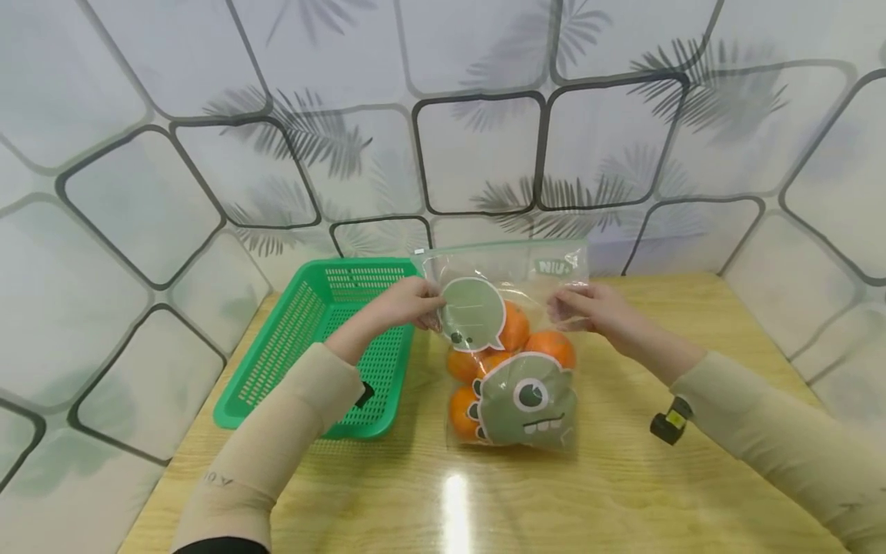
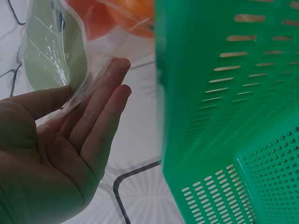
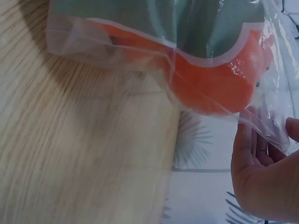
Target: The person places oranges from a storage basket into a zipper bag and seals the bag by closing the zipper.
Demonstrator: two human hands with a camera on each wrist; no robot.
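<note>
A clear zip-top bag [image 1: 527, 394] printed with a green cartoon monster and a speech bubble stands upright on the table, with several oranges [image 1: 551, 348] inside. My left hand [image 1: 414, 302] pinches its left edge between thumb and fingers, below the zip strip. On the opposite edge, my right hand [image 1: 587, 308] grips the plastic at about the same height. The left wrist view shows the left thumb pressing the film [image 2: 79, 95] against the fingers. In the right wrist view, an orange [image 3: 212, 88] bulges against the bag close to the right hand [image 3: 261, 172].
A green perforated plastic basket [image 1: 401, 396] stands on the wooden table [image 1: 623, 477], left of the bag and partly behind my left forearm. A patterned cloth [image 1: 477, 161] with leaf prints rises behind and at both sides of the table.
</note>
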